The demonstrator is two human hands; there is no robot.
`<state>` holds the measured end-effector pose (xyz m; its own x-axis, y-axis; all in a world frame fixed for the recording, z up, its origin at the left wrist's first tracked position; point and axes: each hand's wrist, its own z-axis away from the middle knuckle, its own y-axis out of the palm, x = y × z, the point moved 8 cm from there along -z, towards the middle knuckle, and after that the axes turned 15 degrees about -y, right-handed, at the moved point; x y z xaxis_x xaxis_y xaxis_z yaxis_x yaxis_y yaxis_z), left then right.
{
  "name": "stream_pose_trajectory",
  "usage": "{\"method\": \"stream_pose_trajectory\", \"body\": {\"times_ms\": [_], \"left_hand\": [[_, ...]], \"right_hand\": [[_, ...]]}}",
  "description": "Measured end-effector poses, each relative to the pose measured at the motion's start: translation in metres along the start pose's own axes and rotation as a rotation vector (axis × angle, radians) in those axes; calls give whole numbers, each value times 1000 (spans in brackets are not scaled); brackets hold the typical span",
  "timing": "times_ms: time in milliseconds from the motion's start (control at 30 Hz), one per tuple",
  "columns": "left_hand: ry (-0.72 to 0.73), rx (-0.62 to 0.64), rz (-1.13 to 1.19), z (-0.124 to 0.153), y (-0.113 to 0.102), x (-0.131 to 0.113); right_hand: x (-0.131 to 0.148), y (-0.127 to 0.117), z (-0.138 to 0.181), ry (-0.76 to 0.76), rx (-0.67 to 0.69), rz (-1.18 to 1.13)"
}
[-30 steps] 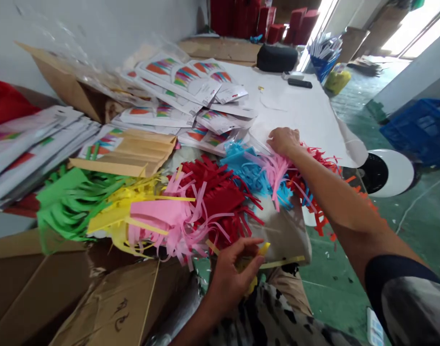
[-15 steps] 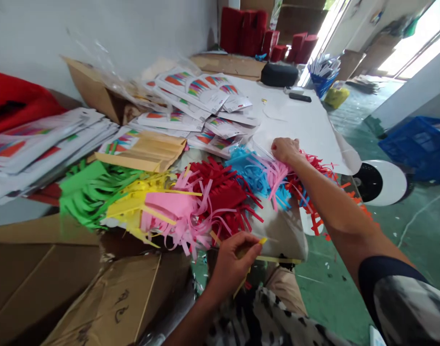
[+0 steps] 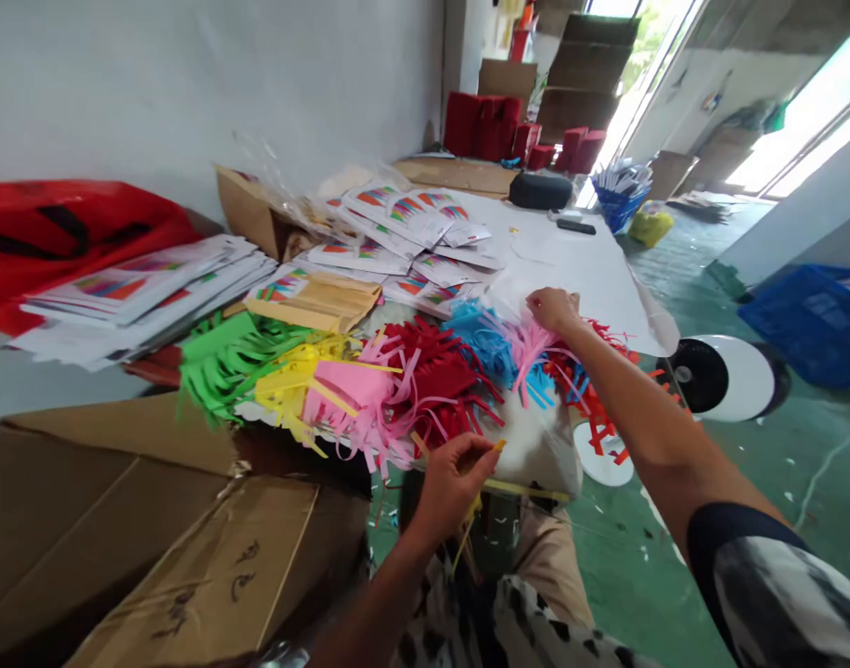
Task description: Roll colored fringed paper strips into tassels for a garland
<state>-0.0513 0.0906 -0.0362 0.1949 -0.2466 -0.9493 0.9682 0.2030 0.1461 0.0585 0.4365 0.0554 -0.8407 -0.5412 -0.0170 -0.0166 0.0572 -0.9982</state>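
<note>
A yellow paper strip point(image 3: 499, 446) pokes out from the left hand point(image 3: 453, 478), pinched between thumb and forefinger. Just beyond that hand lies dark red fringe point(image 3: 445, 357), with pink fringe point(image 3: 348, 385) to the hand's left. Farther off, the right hand point(image 3: 554, 308) has curled fingers; whether they grip anything, I cannot tell. Blue fringe point(image 3: 484, 339) sits near its left, and printed packets point(image 3: 425, 230) beyond that.

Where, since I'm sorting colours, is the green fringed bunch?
In the head view, the green bunch lies at the row's left end, beside the yellow bunch.
</note>
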Motion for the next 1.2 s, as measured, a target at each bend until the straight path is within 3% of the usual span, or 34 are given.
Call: {"method": "stream_pose_trajectory", "body": {"times_ms": [167, 367, 567, 667, 767, 1067, 1200], "left_hand": [[-15, -20, -29, 0, 0, 3], [-27, 15, -24, -4, 1, 2], [-24, 18, 45, -3, 0, 1], [-5, 21, 61, -5, 1, 0], [28, -1, 58, -5, 0, -4], [176, -9, 55, 31, 7, -36], [161, -30, 91, 48, 9, -34]], "right_hand": [[7, 24, -17, 25, 73, -36], [7, 20, -17, 0, 18, -64], [6, -28, 5, -13, -271, -25], [1, -58, 22, -14, -434, -111], [-5, -72, 38, 0, -505, -215], [-20, -60, 83, 106, -500, -374], [-30, -48, 104, 140, -488, -476]]}}
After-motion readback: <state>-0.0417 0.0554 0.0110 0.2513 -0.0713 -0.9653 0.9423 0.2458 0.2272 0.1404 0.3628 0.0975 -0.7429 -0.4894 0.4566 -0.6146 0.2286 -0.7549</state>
